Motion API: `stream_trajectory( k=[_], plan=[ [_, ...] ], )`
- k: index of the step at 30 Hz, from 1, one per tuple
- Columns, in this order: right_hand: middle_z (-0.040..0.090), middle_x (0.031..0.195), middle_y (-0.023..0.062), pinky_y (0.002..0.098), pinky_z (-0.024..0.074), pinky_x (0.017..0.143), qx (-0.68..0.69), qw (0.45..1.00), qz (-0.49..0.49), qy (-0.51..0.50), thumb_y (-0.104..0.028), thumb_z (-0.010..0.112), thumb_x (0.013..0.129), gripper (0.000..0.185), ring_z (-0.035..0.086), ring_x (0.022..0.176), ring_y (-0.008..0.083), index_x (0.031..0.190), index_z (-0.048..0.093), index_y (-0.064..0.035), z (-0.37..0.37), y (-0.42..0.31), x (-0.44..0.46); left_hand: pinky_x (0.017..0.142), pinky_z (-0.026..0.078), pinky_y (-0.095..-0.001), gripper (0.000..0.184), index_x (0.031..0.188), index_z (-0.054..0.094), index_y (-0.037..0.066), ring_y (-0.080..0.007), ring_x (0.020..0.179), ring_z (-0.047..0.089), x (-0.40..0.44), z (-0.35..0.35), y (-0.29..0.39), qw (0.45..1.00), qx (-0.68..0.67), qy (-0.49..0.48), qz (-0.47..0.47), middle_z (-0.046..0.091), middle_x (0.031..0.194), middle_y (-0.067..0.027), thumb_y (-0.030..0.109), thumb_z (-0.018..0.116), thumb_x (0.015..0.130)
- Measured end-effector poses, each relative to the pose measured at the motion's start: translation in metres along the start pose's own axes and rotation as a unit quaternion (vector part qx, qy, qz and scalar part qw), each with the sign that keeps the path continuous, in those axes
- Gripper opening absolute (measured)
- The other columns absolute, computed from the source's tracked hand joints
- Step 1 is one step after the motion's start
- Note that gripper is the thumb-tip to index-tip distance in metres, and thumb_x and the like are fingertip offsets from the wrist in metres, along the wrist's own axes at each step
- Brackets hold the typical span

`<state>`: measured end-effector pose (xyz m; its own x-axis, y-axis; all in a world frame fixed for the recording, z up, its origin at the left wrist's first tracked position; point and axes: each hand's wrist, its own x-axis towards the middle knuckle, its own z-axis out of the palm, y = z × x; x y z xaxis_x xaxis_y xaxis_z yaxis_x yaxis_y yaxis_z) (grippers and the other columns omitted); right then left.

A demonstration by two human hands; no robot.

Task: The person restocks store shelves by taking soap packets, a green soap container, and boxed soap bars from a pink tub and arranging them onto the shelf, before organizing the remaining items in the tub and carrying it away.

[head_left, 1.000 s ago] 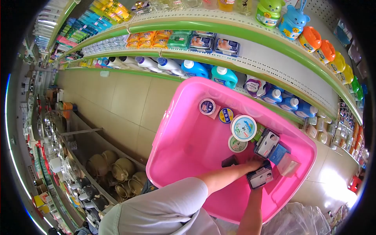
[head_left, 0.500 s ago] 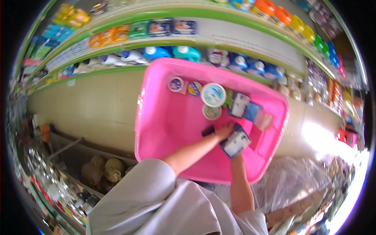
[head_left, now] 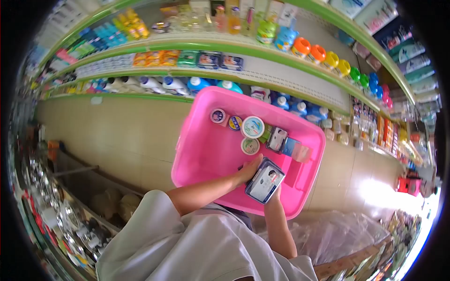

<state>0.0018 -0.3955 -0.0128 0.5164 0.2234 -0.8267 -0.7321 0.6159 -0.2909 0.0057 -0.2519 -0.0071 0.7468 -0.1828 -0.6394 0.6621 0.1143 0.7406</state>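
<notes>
A navy-and-white pack (head_left: 265, 181) with a small printed figure on its front is held over a pink plastic tub (head_left: 206, 154). My left hand (head_left: 251, 170) is closed on its upper left edge. My right hand (head_left: 273, 195) grips it from below, its fingers mostly hidden behind the pack. Part of a small dark object shows beside my left hand; I cannot make out what it is. Farther up in the tub lie a large white round tub (head_left: 253, 127), a smaller round tub (head_left: 250, 146), two small round containers, another navy-and-white pack (head_left: 277, 139) and a blue-and-pink box (head_left: 297, 150).
Shelves with green edges (head_left: 187, 46) run behind the tub, carrying bottles, packs and colourful containers. Clear plastic sheeting (head_left: 337, 236) lies at the lower right. A dark bin (head_left: 89, 185) with round brownish items stands at the left. Tiled floor (head_left: 131, 126) surrounds the tub.
My view has shifted, showing more of the upper shelves. The pack in my hands has come nearer and now faces me more fully. Things inside the tub keep their arrangement.
</notes>
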Motion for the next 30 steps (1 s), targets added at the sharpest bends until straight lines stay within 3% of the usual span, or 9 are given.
stream_trajectory(
  k=[1,6,14,17,19,20,23,27,30],
  plan=[
    [0.061,0.088,0.0086,0.0392,0.0506,0.065,-0.012,1.0,0.007,-0.009,-0.039,0.035,0.086,0.038,0.06,0.074,0.0271,0.098,0.055,-0.0093,0.009,0.0,-0.008,0.104,0.008,-0.0414,0.069,0.134,0.025,0.015,-0.0308,0.13,0.008,-0.008,-0.002,0.002,0.997,-0.061,-0.03,-0.046,0.021,0.138,-0.016,0.061,0.013,0.084],
    [0.055,0.107,0.0085,0.0429,0.0462,0.079,-0.077,0.994,0.016,-0.075,-0.058,0.03,0.083,0.059,0.055,0.093,0.0272,0.114,0.049,-0.0114,0.047,0.006,-0.05,0.105,0.005,-0.0406,0.071,0.133,0.03,0.018,-0.03,0.13,0.01,-0.05,-0.009,0.022,0.988,-0.144,-0.003,-0.051,0.025,0.137,-0.0161,0.065,0.015,0.081],
    [0.057,0.103,0.0122,0.045,0.0472,0.077,-0.057,0.972,0.053,-0.224,-0.06,0.031,0.081,0.062,0.057,0.088,0.0304,0.113,0.049,-0.0108,0.07,0.019,-0.074,0.103,-0.004,-0.0446,0.075,0.134,0.026,0.018,-0.0369,0.128,0.01,-0.108,-0.029,0.05,0.99,-0.137,-0.035,0.01,0.013,0.141,-0.0158,0.068,0.015,0.079],
    [0.057,0.101,0.0121,0.0445,0.0479,0.076,-0.114,0.97,0.036,-0.213,-0.056,0.034,0.082,0.057,0.057,0.087,0.0296,0.111,0.05,-0.0098,0.07,0.022,-0.074,0.1,0.009,-0.0541,0.081,0.137,0.01,0.02,-0.0404,0.126,0.015,-0.1,-0.026,0.029,0.992,-0.119,-0.031,0.027,0.009,0.142,-0.0143,0.072,0.017,0.075],
    [0.06,0.097,0.0106,0.0432,0.0493,0.072,-0.107,0.982,0.012,-0.157,-0.047,0.037,0.084,0.047,0.059,0.084,0.0276,0.106,0.053,-0.0085,0.061,0.02,-0.068,0.083,0.043,-0.038,0.078,0.132,0.027,0.016,-0.0223,0.115,0.039,-0.115,-0.026,0.03,0.987,-0.151,0.057,0.013,0.039,0.127,-0.0133,0.071,0.027,0.077],
    [0.06,0.095,0.0108,0.0428,0.0496,0.071,-0.107,0.979,0.028,-0.169,-0.046,0.037,0.084,0.047,0.059,0.082,0.0275,0.105,0.054,-0.0084,0.068,0.021,-0.08,0.082,0.043,-0.0455,0.085,0.137,-0.002,0.023,-0.0256,0.122,0.028,-0.134,-0.037,0.039,0.978,-0.192,-0.079,-0.003,0.017,0.138,-0.0124,0.072,0.029,0.075],
    [0.06,0.096,0.0118,0.0409,0.0504,0.071,-0.116,0.953,0.084,-0.267,-0.045,0.038,0.085,0.047,0.06,0.082,0.0267,0.107,0.053,-0.0075,0.076,0.027,-0.09,0.08,0.042,-0.0515,0.089,0.134,-0.014,0.027,-0.0285,0.124,0.024,-0.179,-0.058,0.058,0.983,-0.126,-0.133,-0.019,0.01,0.14,-0.011,0.073,0.031,0.073],
    [0.06,0.098,0.0118,0.041,0.05,0.072,-0.121,0.959,0.065,-0.248,-0.046,0.037,0.085,0.047,0.06,0.083,0.0266,0.109,0.052,-0.0076,0.075,0.054,-0.096,0.08,0.042,-0.0525,0.091,0.134,-0.014,0.025,-0.0289,0.125,0.022,-0.177,-0.07,0.04,0.977,-0.173,-0.122,-0.024,0.01,0.14,-0.0096,0.073,0.033,0.073],
    [0.059,0.099,0.0117,0.0412,0.0496,0.073,-0.125,0.963,0.036,-0.234,-0.046,0.037,0.085,0.048,0.059,0.084,0.0265,0.11,0.051,-0.0077,0.087,0.068,-0.095,0.083,0.043,-0.0439,0.083,0.135,0.005,0.017,-0.0222,0.122,0.028,-0.149,-0.07,0.008,0.98,-0.177,-0.087,0.021,0.025,0.135,-0.0092,0.07,0.03,0.077]
  ],
)
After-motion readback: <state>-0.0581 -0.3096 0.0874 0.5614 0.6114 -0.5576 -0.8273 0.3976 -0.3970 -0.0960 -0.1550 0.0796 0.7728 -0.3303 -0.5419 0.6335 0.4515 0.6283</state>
